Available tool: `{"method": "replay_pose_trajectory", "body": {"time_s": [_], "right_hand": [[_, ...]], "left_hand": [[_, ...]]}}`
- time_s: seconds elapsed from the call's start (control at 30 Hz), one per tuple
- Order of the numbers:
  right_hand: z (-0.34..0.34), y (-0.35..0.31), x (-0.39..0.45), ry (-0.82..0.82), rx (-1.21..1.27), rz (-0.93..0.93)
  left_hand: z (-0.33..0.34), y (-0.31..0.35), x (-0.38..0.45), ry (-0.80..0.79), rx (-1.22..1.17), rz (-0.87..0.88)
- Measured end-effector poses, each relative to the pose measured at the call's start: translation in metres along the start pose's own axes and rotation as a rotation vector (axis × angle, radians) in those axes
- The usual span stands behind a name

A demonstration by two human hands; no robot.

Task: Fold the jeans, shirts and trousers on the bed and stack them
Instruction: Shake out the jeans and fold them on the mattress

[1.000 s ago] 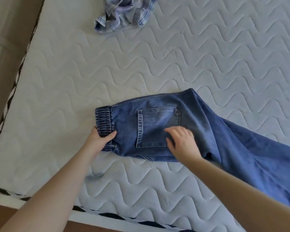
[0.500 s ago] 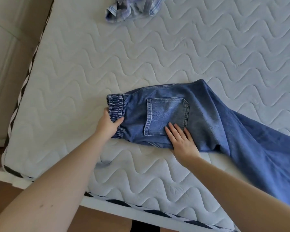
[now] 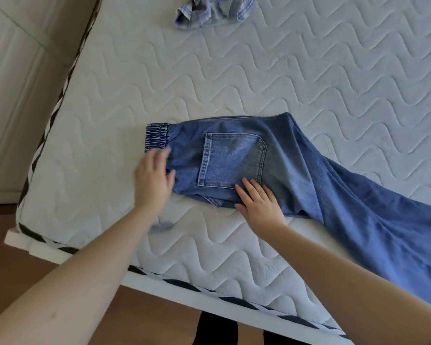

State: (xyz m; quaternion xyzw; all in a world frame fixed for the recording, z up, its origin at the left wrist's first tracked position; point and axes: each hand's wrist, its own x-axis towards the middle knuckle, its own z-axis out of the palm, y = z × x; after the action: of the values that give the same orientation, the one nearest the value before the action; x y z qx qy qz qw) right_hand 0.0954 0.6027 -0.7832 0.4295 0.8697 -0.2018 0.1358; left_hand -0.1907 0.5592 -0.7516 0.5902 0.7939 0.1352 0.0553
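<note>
The jeans (image 3: 271, 170) lay near the bed's (image 3: 234, 83) front edge, folded lengthwise, pocket up, legs trailing off to the right — no crosswise fold yet, so the task had barely begun. A crumpled checked shirt (image 3: 214, 11) waited beyond the jeans, unfolded; no stack existed. The right hand (image 3: 258, 204) pressed flat, fingers straight, on the jeans' near edge. The left hand (image 3: 153, 181) — blurred, fingers loose — had let go of the elastic waistband it pinched half a second before.
</note>
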Motion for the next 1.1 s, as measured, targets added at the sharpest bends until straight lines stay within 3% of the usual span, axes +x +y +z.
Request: {"method": "replay_pose_trajectory", "body": {"time_s": [0.07,0.13,0.2,0.37,0.53,0.7,0.9,1.1], "right_hand": [[0.000,0.006,-0.009,0.081,-0.087,0.069],[0.001,0.017,-0.016,0.100,-0.163,0.136],[-0.001,0.028,-0.020,0.057,-0.212,0.152],[-0.015,0.047,-0.025,0.070,-0.117,0.149],[-0.014,0.051,-0.037,0.321,-0.112,0.038],[0.003,0.052,-0.051,-0.015,-0.210,0.085],[-0.002,0.057,-0.088,0.079,-0.040,0.115],[-0.012,0.105,-0.135,0.169,0.041,0.246]], "left_hand": [[0.010,0.028,-0.013,-0.114,-0.007,0.291],[0.020,0.052,-0.025,-0.268,-0.024,0.407],[0.026,0.064,-0.029,-0.328,-0.031,0.376],[0.024,0.064,-0.024,-0.276,0.033,0.423],[0.019,0.055,-0.035,-0.207,0.080,0.480],[0.025,0.056,-0.055,-0.244,0.160,0.440],[0.036,0.106,-0.064,-0.321,0.143,0.474],[0.045,0.187,-0.061,-0.391,0.063,0.569]]}}
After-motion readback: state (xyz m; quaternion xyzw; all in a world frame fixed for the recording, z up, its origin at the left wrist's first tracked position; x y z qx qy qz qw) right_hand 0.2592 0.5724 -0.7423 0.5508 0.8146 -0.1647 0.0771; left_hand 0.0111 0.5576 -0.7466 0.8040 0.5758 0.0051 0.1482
